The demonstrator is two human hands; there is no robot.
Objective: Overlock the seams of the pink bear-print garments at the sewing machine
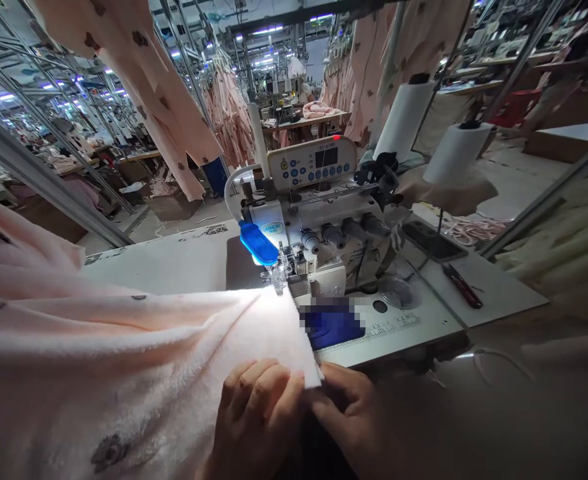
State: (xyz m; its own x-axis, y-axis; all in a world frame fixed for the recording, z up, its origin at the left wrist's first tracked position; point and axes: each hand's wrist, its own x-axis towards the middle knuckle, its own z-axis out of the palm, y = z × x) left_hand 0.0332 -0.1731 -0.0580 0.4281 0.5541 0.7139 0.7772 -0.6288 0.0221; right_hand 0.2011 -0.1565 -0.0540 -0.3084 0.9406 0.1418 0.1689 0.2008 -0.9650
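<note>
We've got both left hand (257, 417) and right hand (347, 410) pinching the pale pink fleece fabric's (139, 360) near corner, seam edge running straight ahead from fingertips to the white overlock machine's presser foot (277, 277).

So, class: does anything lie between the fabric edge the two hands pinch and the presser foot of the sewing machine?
Nothing visible does. The left hand and right hand pinch the pink fabric at its near corner, and its edge runs unbroken up to the presser foot.

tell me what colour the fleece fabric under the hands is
Pale pink fleece fabric with scattered small dark brownish motifs, seen in the head view.
</note>
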